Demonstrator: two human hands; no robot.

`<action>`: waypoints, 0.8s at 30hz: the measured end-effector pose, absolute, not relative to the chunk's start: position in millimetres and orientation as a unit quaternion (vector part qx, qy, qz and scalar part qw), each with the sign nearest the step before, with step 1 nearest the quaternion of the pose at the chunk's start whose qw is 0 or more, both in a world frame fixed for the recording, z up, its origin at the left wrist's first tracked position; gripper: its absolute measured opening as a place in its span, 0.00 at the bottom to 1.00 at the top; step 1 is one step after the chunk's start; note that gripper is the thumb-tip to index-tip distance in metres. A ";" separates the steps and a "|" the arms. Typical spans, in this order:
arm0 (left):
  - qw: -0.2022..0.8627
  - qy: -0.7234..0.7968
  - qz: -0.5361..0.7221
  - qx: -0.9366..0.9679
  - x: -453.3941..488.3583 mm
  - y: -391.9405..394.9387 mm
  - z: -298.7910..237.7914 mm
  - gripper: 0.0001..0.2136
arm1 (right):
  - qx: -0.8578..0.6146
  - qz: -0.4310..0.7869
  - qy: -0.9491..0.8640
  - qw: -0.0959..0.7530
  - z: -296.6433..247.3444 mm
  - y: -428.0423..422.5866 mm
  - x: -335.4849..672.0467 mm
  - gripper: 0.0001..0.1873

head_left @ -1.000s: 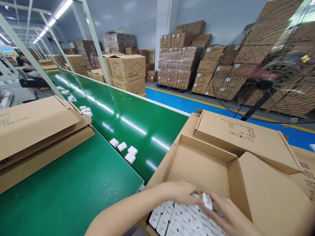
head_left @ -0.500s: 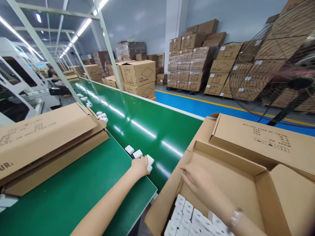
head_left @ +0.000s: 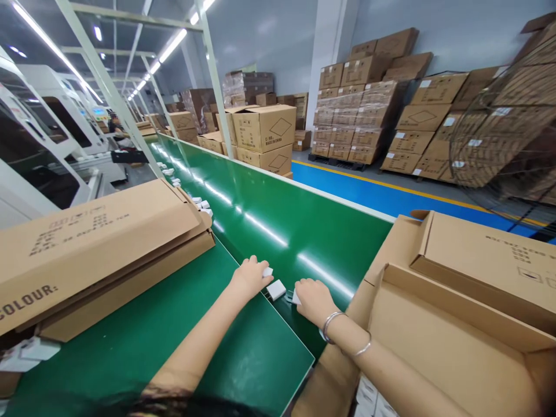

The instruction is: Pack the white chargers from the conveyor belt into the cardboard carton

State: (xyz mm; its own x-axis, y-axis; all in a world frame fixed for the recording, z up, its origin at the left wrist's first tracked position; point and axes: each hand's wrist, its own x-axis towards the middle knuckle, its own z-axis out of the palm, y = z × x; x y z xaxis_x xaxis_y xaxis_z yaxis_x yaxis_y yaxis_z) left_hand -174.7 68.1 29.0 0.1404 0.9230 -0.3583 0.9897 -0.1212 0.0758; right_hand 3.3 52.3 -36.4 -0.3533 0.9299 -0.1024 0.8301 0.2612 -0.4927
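The green conveyor belt (head_left: 339, 231) takes up most of my view, running away to the far left. Beyond it I see the wrapped stack of cartons (head_left: 358, 121) by the wall, and the fan (head_left: 499, 133) at the right edge. Nearer me, the green counter (head_left: 174, 324) lies along the belt's left side. On it sits a long brown carton (head_left: 87, 231), with "COLOUR:" printed on its side. To my right is an open box (head_left: 443, 324); by its near end, partly hidden by the right forearm, I make out white packed pieces (head_left: 369, 397).

I have both hands out over the belt's near edge. The left hand (head_left: 251, 278) is bent forward, thumb and fingers pinching a white adapter (head_left: 267, 271). The right hand (head_left: 313, 298), with silver bangles (head_left: 333, 324) at the wrist, curls around a second adapter (head_left: 296, 297), its prongs pointing left; I cannot see the thumb. Between the hands, a third adapter (head_left: 275, 289) lies loose on the belt beside the counter's edge, touched by neither as far as I can tell.
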 end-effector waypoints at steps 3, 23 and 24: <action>0.178 0.639 -0.149 0.733 -181.5 88.2 19.8 0.18 | -0.501 0.195 -0.842 0.037 -29.3 59.8 -16.0 0.08; 0.222 0.609 -0.192 0.737 -147.7 87.8 -13.0 0.22 | -0.528 0.611 -0.396 0.436 -21.1 -60.7 124.0 0.18; 0.223 0.610 -0.185 0.738 -144.8 87.3 -13.5 0.24 | -0.501 0.661 -0.281 0.483 -25.5 -76.9 131.9 0.18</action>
State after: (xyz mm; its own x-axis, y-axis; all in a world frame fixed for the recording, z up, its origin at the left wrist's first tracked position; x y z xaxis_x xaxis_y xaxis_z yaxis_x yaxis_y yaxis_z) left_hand -144.8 87.3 -13.5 0.1882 0.8172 -0.5448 0.9821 -0.1576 0.1029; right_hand 131.9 -76.9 -25.5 -0.0323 0.9199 -0.3909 -0.3568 -0.3760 -0.8552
